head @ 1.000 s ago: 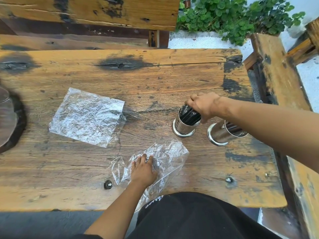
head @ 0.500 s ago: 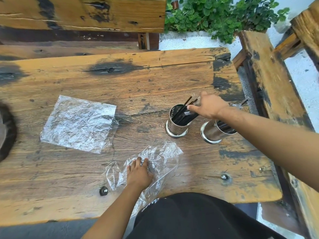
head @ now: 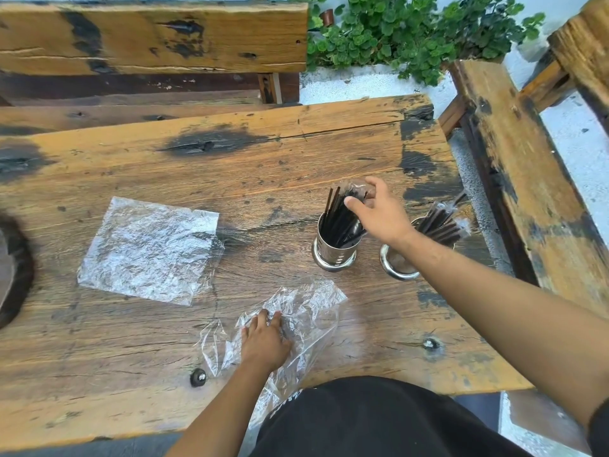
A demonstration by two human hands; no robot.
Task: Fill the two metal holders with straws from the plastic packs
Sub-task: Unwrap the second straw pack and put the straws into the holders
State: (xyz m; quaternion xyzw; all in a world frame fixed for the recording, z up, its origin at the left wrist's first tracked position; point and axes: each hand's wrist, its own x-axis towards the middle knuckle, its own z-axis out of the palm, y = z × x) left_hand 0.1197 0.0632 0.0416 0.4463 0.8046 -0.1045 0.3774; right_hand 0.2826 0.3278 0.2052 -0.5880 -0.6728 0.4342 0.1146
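Two shiny metal holders stand side by side on the right part of the wooden table (head: 230, 179). The left holder (head: 333, 255) has black straws (head: 336, 219) fanned out in it. My right hand (head: 379, 212) is over it, thumb and fingers pinching the straw tops. The right holder (head: 395, 268), partly behind my forearm, holds wrapped black straws (head: 441, 222) that lean right. My left hand (head: 263, 341) presses down on a crumpled clear plastic pack (head: 309, 308) near the front edge. A second, flattened plastic pack (head: 148, 252) lies to the left.
A wooden bench (head: 527, 192) runs along the table's right side and another bench (head: 148, 37) stands behind it. Green plants (head: 412, 34) grow at the back right. A dark round object (head: 13, 268) sits at the left edge. A black bolt head (head: 197, 377) is near the front.
My right hand has risen from the left holder's rim to the straw tops, and the straws now stand fanned out. My left hand has stayed on the crumpled pack.
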